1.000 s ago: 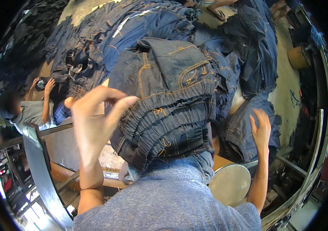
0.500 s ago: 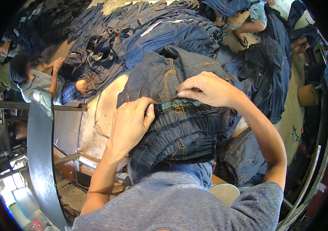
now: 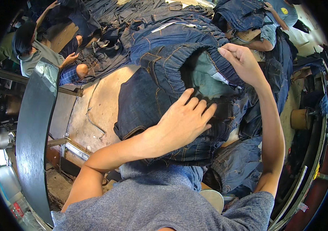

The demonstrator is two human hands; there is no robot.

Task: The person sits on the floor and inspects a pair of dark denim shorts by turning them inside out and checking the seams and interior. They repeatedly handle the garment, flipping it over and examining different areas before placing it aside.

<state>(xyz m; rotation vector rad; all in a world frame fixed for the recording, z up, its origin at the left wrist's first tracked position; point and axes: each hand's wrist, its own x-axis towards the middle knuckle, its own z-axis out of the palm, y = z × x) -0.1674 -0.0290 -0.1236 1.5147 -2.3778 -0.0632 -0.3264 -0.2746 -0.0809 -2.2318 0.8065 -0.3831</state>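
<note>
A pair of dark blue denim pants (image 3: 167, 71) with orange stitching and a gathered elastic waistband lies over my lap. Its waist opening gapes, showing a pale green inner side (image 3: 204, 82) and a white strip. My right hand (image 3: 242, 63) pinches the waistband at the far right of this opening. My left hand (image 3: 183, 125) reaches across, fingers spread, over the near edge of the opening; it grips nothing that I can see. More folded denim (image 3: 137, 109) is bunched beneath and left of this hand.
A large denim heap (image 3: 164, 38) fills the far side. Two co-workers sit among it, one at the far left (image 3: 37, 54), one at the far right (image 3: 285, 17). A long dark curved board (image 3: 35, 134) stands at my left. A brown bucket-like container (image 3: 299, 119) is at right.
The pants have been turned so the waist opening shows. My right hand has moved up and right with the waistband; my left hand has moved right and spread its fingers. Both co-workers' arms have moved.
</note>
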